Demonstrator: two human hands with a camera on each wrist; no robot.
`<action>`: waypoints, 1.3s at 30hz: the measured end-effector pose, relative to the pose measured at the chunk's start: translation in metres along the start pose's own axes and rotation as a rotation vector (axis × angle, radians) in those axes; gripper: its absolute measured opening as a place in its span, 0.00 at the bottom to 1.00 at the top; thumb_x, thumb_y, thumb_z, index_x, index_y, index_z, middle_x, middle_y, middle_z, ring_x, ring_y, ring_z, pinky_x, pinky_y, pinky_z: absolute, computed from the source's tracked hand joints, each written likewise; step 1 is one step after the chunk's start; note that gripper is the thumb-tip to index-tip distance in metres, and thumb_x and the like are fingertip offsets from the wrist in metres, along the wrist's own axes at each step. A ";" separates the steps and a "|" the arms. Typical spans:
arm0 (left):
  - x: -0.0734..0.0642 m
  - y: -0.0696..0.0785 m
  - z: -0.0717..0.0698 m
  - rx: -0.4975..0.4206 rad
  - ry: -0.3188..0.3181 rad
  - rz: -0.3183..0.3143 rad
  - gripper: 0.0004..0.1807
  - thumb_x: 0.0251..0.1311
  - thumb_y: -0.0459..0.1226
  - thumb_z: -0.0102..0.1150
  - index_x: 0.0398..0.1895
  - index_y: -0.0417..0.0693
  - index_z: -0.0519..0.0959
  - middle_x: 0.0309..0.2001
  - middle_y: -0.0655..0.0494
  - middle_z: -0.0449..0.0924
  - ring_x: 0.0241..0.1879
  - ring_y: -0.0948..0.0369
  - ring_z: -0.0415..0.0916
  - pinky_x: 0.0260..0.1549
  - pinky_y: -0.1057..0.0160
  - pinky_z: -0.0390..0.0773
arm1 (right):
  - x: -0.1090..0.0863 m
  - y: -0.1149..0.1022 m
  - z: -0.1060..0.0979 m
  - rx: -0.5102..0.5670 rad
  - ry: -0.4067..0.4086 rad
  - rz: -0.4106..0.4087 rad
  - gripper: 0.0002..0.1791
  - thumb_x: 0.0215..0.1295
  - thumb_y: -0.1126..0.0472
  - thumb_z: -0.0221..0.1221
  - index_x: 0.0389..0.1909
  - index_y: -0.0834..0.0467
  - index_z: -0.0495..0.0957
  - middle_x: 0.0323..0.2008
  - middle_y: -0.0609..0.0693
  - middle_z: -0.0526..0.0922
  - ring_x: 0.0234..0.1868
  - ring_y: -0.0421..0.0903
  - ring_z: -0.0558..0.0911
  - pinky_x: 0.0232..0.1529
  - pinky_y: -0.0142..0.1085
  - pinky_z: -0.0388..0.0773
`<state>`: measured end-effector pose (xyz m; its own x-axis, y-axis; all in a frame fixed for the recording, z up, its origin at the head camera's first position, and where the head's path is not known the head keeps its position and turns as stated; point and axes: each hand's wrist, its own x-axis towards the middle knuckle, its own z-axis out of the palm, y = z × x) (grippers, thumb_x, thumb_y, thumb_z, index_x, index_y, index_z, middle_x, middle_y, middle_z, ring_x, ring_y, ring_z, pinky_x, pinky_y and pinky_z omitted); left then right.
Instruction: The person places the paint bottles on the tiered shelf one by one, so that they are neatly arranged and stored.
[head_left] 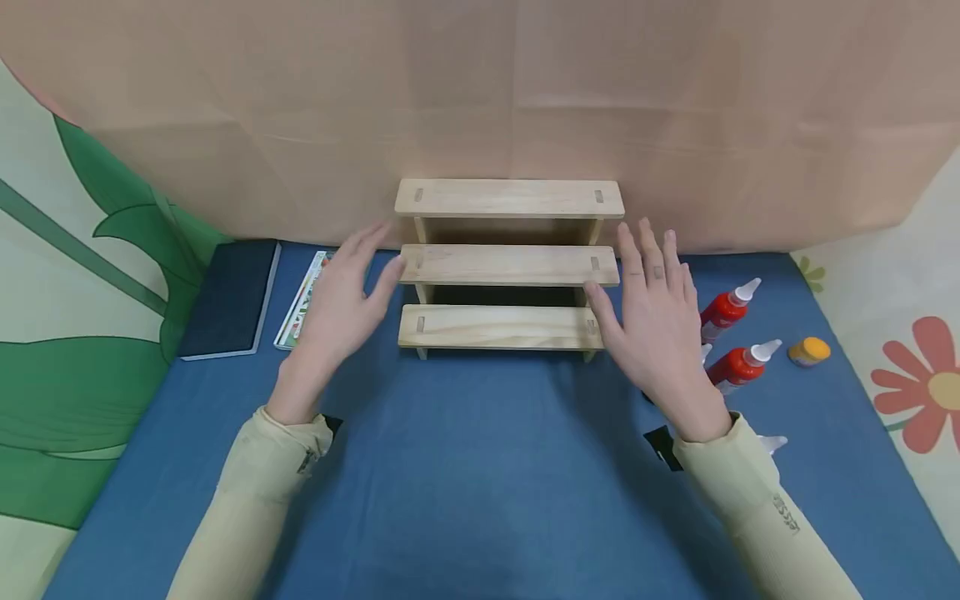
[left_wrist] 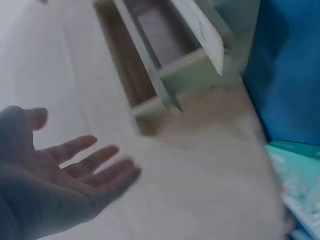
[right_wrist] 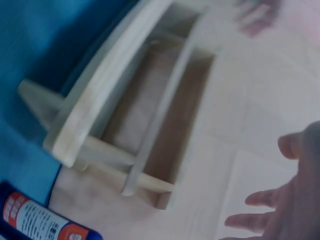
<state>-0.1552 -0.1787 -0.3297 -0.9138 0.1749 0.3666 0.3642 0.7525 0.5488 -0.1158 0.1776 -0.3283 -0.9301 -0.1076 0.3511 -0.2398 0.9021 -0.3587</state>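
Note:
A pale wooden three-step shelf (head_left: 510,267) stands at the back middle of the blue-covered table, with slotted joints showing at the ends of its boards. On its left side is my left hand (head_left: 347,292), fingers extended and holding nothing. My right hand (head_left: 656,321) is spread on the other side, its thumb near the lower boards in the head view. Both wrist views show the shelf from the side, with gaps between the left hand (left_wrist: 75,175), the right hand (right_wrist: 280,200) and the wood. Some fingers are cut off in the right wrist view.
A dark blue book (head_left: 231,298) and a printed booklet (head_left: 303,304) lie at the left. Red bottles with white nozzles (head_left: 726,312) and a small yellow-capped jar (head_left: 809,351) are at the right. A beige cloth (head_left: 480,100) hangs behind the shelf.

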 end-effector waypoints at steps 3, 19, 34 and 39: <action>-0.002 -0.012 0.005 -0.123 0.107 -0.061 0.23 0.82 0.39 0.55 0.72 0.34 0.76 0.67 0.35 0.78 0.66 0.40 0.77 0.63 0.37 0.79 | -0.012 -0.002 -0.012 0.101 0.042 0.019 0.44 0.78 0.47 0.57 0.86 0.60 0.53 0.84 0.61 0.55 0.84 0.64 0.51 0.74 0.73 0.60; 0.004 -0.044 0.059 -0.375 0.142 -0.243 0.17 0.82 0.33 0.55 0.67 0.37 0.82 0.48 0.35 0.88 0.41 0.41 0.90 0.37 0.69 0.87 | -0.084 0.020 -0.058 0.322 0.258 0.176 0.29 0.79 0.54 0.57 0.78 0.53 0.72 0.72 0.57 0.76 0.65 0.50 0.75 0.63 0.33 0.70; -0.001 -0.042 0.062 -0.576 0.156 -0.291 0.18 0.80 0.30 0.57 0.67 0.31 0.80 0.40 0.27 0.84 0.25 0.72 0.83 0.32 0.74 0.85 | -0.147 0.076 -0.058 0.324 0.200 0.360 0.30 0.81 0.62 0.56 0.80 0.47 0.68 0.74 0.37 0.72 0.63 0.30 0.70 0.61 0.20 0.65; 0.000 -0.042 0.062 -0.521 0.174 -0.277 0.17 0.79 0.29 0.57 0.65 0.32 0.81 0.34 0.33 0.84 0.25 0.69 0.83 0.31 0.73 0.86 | -0.160 0.098 -0.048 0.373 0.082 0.381 0.31 0.83 0.60 0.55 0.82 0.48 0.63 0.72 0.35 0.71 0.62 0.30 0.70 0.52 0.15 0.67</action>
<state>-0.1814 -0.1705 -0.3996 -0.9601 -0.1222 0.2514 0.1979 0.3378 0.9202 0.0229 0.3037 -0.3784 -0.9493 0.2447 0.1973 0.0139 0.6598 -0.7513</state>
